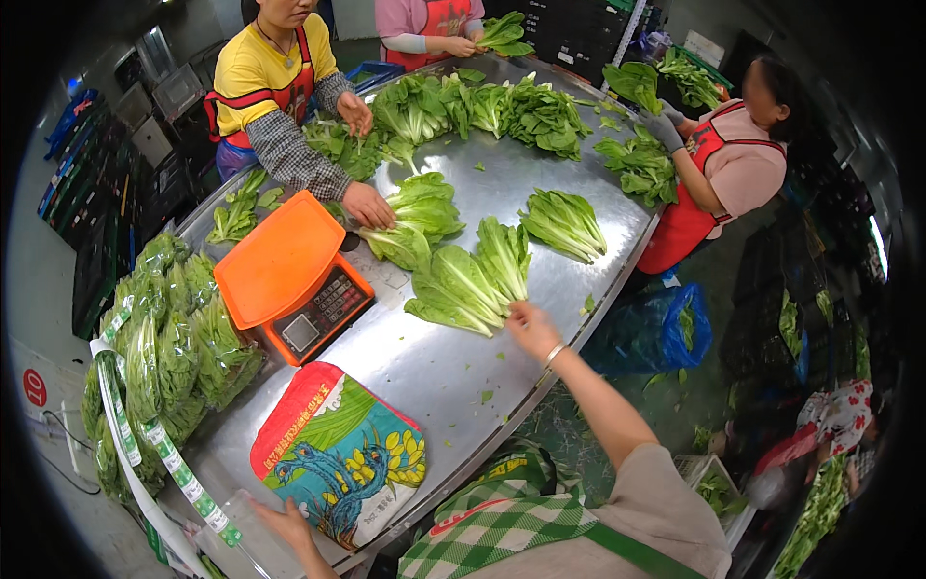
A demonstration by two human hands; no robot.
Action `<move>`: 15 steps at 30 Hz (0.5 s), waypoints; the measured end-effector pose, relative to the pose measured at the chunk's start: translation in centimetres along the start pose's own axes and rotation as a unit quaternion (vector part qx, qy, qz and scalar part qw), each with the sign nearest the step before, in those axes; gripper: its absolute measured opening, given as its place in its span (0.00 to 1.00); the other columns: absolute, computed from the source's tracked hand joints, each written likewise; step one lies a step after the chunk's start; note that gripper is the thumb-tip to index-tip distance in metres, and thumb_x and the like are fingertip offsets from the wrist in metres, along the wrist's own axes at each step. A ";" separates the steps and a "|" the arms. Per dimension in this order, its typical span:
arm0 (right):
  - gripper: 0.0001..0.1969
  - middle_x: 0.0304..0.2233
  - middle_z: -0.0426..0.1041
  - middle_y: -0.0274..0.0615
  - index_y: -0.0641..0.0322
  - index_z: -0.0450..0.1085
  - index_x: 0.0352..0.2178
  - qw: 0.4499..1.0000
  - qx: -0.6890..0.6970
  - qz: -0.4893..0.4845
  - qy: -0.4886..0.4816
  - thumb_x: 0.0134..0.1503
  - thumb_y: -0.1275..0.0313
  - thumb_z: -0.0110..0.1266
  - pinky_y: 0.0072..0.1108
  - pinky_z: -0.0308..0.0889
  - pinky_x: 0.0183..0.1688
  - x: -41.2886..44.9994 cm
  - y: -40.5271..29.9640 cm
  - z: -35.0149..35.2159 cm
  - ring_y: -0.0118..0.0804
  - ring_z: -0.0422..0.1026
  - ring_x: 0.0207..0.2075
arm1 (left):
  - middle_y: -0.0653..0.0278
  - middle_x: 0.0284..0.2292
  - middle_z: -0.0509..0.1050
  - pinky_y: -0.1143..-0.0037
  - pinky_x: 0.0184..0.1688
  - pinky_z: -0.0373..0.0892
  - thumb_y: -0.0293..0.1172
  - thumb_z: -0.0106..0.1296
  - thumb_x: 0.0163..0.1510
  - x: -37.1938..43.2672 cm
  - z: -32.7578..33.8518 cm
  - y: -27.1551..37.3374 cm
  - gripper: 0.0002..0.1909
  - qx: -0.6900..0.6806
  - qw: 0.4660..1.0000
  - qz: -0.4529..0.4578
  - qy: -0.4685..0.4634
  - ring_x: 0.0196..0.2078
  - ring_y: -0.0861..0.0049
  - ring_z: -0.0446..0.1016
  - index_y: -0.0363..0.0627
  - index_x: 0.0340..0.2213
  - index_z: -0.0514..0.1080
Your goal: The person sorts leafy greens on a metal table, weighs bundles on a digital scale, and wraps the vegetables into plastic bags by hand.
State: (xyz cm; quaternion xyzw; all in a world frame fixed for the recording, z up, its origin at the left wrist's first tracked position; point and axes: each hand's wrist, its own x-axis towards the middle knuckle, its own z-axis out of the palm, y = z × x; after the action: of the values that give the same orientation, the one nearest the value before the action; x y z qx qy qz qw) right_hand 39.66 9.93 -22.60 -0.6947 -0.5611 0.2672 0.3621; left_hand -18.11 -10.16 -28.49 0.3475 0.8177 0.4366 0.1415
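My right hand (534,329) grips the pale stem ends of a bunch of romaine-type lettuce (503,257) on the steel table. A second leafy bunch (457,289) fans out against it on the left. My left hand (289,528) lies low at the near edge, thumb raised, beside clear plastic bags (235,517) and a colourful printed sack (343,456) that lies flat. Its fingertips meet the clear film, and whether they pinch it is hard to see. Another lettuce bunch (564,224) rests farther right.
An orange digital scale (289,268) stands left of the lettuce, beside bagged greens (166,333) and a label strip (192,485). Across the table, a co-worker's hand (369,206) touches lettuce (419,210). Two other people handle greens. A blue bag (651,333) stands beyond the right edge.
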 end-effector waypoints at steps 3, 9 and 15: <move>0.21 0.29 0.74 0.49 0.71 0.69 0.38 0.999 -0.034 0.038 0.018 0.45 0.66 0.59 0.27 0.69 0.34 4.3 5.7 -3.5 0.44 0.73 0.29 | 0.53 0.43 0.68 0.70 0.47 0.64 0.19 0.53 0.47 -2.4 2.6 12.5 0.33 0.155 0.972 0.166 0.056 0.46 0.66 0.66 0.34 0.54 0.54; 0.38 0.34 0.74 0.53 0.76 0.67 0.40 0.984 -0.027 0.172 -0.048 0.36 0.51 0.65 0.28 0.69 0.38 11.7 7.2 -3.7 0.46 0.73 0.36 | 0.50 0.42 0.68 0.70 0.50 0.67 0.25 0.51 0.52 -9.3 20.1 25.2 0.23 -0.379 0.785 -0.281 -0.402 0.44 0.64 0.70 0.31 0.48 0.59; 0.46 0.46 0.65 0.62 0.76 0.62 0.44 0.955 -0.198 0.117 -0.186 0.32 0.47 0.65 0.29 0.63 0.50 14.3 6.0 -2.0 0.49 0.65 0.49 | 0.50 0.45 0.66 0.69 0.47 0.67 0.28 0.56 0.49 -12.9 35.3 31.9 0.34 -0.281 0.779 -0.361 -0.429 0.43 0.66 0.70 0.27 0.52 0.53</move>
State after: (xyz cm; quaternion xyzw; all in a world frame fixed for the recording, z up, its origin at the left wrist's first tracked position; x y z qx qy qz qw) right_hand 47.99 22.81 -25.70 -0.7510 -0.5752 0.3160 0.0732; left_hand 24.20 14.71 -23.99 0.1229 0.5789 0.3696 0.7164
